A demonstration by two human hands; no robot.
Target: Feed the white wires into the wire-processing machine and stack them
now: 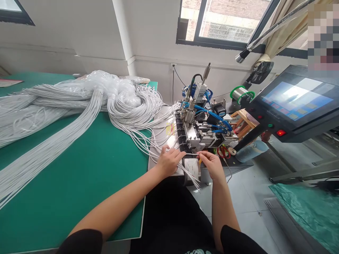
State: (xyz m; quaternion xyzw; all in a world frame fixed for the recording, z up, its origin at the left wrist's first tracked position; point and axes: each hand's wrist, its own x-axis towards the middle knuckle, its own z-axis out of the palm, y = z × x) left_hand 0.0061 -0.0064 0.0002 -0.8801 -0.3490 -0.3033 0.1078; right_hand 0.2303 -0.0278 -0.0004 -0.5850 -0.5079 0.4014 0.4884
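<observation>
No legible text; touchscreen [296, 100] tiles, yellow sticker [169, 129] on machine [192, 135] too blurred.

Green table [79, 183]: white wire bundles [53, 143] spread across, clear plastic bag [111, 83] at far end.

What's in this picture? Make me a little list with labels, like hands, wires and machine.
Place: green table beside a small machine
Left hand: pinches a white wire in front of the machine
Right hand: pinches the same wire further along
Bundle: many white wires lying across the table
Hoses: blue, on the machine
Screen: lit, at the right
Spool: green, behind the machine
Scissors: red handles, by the right hand
</observation>
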